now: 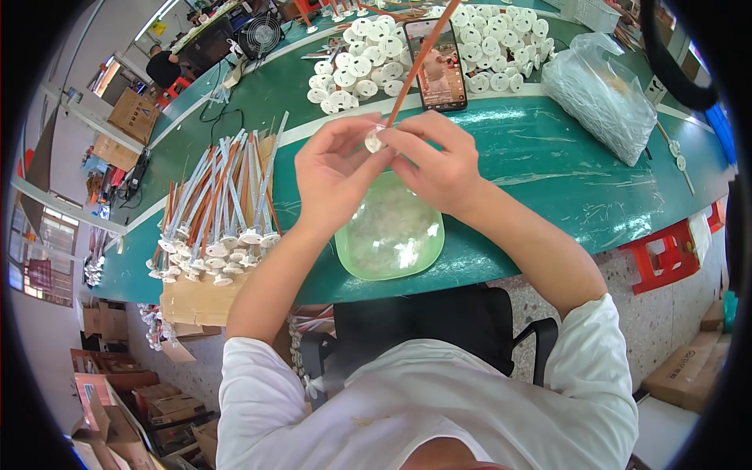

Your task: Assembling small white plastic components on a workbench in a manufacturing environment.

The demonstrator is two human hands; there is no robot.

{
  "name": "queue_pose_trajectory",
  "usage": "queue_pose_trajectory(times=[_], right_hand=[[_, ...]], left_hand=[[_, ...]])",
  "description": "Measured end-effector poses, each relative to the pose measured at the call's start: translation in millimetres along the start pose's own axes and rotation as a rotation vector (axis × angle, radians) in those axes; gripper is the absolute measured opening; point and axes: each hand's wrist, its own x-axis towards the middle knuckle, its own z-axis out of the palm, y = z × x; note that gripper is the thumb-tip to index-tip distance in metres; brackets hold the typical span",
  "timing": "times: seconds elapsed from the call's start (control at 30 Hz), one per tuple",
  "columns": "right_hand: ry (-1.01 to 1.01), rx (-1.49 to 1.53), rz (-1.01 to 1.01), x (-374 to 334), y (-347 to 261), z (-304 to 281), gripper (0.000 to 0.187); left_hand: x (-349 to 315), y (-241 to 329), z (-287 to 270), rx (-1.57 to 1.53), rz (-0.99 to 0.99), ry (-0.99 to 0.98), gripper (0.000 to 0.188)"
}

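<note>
Both my hands are raised over the near edge of a light green bowl point(430, 257), closed around the lower end of an orange-brown stick point(415, 69). A small white round piece point(374, 141) sits at that end, between my fingertips. My left hand point(335, 166) pinches around the white piece from the left. From the right, the bent fingers of my right hand point(440, 162) press on the same spot. The stick slants up and to the right. Whitish, translucent contents fill the bowl, too blurred to name.
Left of the bowl, sticks with white round ends point(223, 211) lie bundled on cardboard point(196, 301). Behind my hands are piled white discs point(368, 59), a propped phone point(439, 74) and a clear plastic bag point(599, 98) of thin pieces. A red stool point(666, 254) stands right.
</note>
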Motion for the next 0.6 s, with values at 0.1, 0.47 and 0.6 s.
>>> queue_pose_trajectory(times=[0.1, 0.47, 0.6], right_hand=[[0.000, 0.005, -0.031, 1, 4, 0, 0.042], [-0.053, 0.157, -0.183, 1, 1, 6, 0.028], [-0.113, 0.153, -0.207, -1, -2, 8, 0.028]], left_hand=[[0, -5, -7, -0.155, -0.141, -0.009, 0.047], [-14, -15, -32, -0.650, -0.316, -0.235, 0.045], [-16, -19, -39, -0.368, -0.279, -0.277, 0.047]])
